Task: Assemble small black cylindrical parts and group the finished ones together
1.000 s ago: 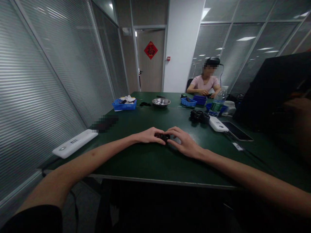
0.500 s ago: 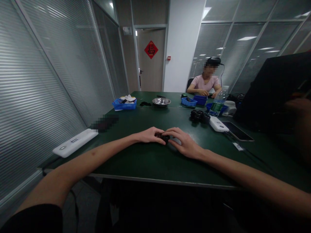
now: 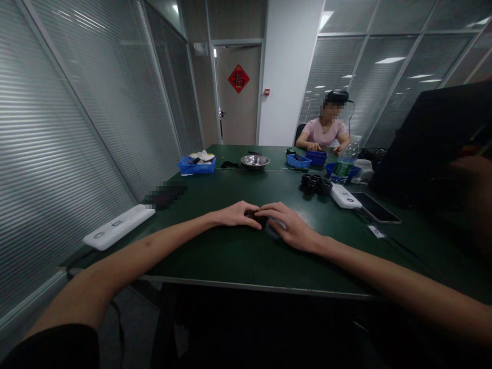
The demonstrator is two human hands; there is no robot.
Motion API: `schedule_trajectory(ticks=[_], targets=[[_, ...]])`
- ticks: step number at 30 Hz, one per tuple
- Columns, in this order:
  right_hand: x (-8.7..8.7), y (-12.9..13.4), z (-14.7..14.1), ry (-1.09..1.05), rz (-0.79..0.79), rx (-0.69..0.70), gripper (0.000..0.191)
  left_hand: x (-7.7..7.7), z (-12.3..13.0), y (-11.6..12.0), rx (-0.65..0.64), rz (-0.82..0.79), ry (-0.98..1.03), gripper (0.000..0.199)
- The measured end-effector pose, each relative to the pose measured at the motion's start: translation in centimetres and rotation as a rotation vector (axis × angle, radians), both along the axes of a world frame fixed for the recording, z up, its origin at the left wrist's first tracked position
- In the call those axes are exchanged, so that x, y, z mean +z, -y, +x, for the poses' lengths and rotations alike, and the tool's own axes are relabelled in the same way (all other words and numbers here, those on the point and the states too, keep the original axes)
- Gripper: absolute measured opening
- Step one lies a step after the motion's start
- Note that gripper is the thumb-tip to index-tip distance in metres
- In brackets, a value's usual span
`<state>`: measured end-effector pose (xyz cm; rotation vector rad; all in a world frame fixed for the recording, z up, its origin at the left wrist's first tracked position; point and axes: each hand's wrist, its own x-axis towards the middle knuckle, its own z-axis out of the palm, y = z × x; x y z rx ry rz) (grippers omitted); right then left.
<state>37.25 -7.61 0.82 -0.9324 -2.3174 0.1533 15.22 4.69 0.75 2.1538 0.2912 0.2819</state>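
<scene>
On the dark green table point(image 3: 215, 256), my left hand point(image 3: 236, 214) is closed round a small black part point(image 3: 263, 220), its thumb on the near side. Most of the part is covered by fingers, so its exact kind cannot be made out. From the right, my right hand point(image 3: 292, 228) grips the same part, index finger over its top and thumb near its right end. Both hands rest low, close to the tabletop. Beyond them and to the right stands a cluster of black, rounded parts point(image 3: 315, 183).
White power bank point(image 3: 119, 226) at left; another white power bank point(image 3: 345, 196) beside a phone point(image 3: 375, 207) at right. Water bottle point(image 3: 343, 166), blue baskets point(image 3: 197, 166), metal bowl point(image 3: 255, 162) farther back. A co-worker point(image 3: 326, 130) sits at the far side. Black screen-like panel point(image 3: 434, 148) at right.
My right thumb and fingers have shifted very slightly on the black part; my left hand keeps its place. The co-worker's hands have moved apart, one now beside the dark blue basket.
</scene>
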Motion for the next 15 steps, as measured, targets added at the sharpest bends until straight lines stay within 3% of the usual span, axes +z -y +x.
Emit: schedule_trajectory(ticks=[6, 15], targets=[[-0.36, -0.22, 0.0, -0.014, 0.01, -0.082, 0.038, -0.17, -0.08, -0.22, -0.023, -0.007, 0.006, 0.045], [-0.12, 0.03, -0.06, -0.037, 0.002, -0.012, 0.037, -0.16, -0.03, -0.23, -0.012, -0.012, 0.008, 0.045]])
